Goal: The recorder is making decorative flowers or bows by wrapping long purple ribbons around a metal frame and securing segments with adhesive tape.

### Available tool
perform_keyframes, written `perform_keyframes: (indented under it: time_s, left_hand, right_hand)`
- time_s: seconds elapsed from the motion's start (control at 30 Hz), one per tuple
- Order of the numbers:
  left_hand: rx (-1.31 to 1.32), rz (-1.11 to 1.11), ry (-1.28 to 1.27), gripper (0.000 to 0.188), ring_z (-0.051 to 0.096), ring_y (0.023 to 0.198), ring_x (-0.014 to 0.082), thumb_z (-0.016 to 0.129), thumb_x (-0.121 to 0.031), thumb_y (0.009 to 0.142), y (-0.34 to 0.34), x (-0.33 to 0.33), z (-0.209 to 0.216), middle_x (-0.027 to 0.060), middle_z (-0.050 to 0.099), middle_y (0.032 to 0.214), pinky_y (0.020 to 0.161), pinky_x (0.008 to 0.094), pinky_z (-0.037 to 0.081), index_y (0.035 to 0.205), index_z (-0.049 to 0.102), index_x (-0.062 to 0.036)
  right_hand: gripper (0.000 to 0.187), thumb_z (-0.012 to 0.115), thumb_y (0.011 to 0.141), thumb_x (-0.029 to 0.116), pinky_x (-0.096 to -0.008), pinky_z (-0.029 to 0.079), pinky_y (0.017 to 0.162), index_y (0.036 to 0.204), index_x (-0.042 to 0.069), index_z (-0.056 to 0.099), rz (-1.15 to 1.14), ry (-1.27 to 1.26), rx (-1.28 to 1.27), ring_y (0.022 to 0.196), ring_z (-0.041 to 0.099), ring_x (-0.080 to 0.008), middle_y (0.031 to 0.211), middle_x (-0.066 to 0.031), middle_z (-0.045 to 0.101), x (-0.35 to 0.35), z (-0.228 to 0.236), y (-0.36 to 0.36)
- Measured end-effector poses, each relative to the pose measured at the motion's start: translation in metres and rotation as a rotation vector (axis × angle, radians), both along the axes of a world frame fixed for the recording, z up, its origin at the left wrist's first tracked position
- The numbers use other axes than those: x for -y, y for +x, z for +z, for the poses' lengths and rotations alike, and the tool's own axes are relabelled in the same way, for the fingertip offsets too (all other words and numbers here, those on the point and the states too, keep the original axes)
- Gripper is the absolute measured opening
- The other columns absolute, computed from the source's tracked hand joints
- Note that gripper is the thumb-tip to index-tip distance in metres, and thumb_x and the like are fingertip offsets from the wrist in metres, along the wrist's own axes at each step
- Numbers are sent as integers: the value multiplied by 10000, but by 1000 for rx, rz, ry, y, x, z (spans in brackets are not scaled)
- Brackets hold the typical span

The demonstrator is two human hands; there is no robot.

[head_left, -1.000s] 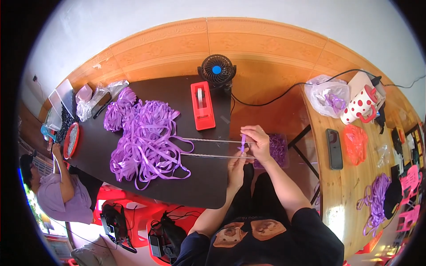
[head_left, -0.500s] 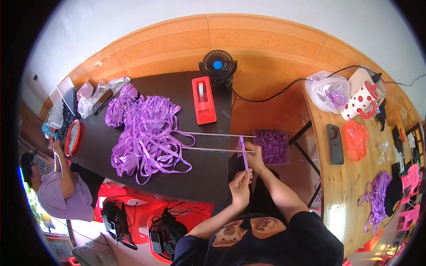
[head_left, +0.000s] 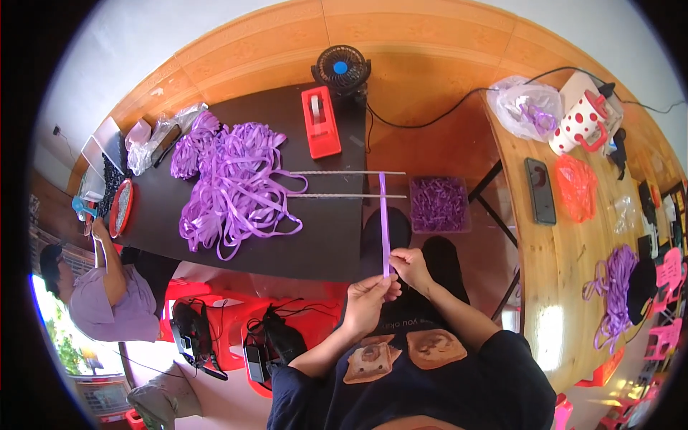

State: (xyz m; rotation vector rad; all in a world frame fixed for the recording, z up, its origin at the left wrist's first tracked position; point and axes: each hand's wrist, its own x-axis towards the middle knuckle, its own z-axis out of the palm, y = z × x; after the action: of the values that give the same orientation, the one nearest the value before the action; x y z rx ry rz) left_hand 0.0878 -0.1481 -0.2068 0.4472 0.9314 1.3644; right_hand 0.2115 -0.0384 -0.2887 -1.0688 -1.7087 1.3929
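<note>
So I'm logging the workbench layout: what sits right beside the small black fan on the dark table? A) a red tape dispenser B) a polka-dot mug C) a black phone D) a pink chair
A: the red tape dispenser lies just left of the black fan on the dark table.

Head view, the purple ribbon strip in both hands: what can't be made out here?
- Purple ribbon strip: its near end is hidden by the left hand and right hand.
- Two thin rods on the black table: their left ends are buried under the purple ribbon heap.
- Ribbon texture: too small.
</note>
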Motion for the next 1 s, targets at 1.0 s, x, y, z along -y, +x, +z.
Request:
perform_keyframes:
  time_s: [1.0]
  left_hand:
    - [-648,-351,27,155,584,667,64,712,-73,800,-30,10,-21,26,660,767,611,201,468,903,676,37]
  right_hand:
    - [77,731,675,16,-224,448,557,736,-13,695,472,-663,28,583,576,-93,621,-42,636,48,28,25]
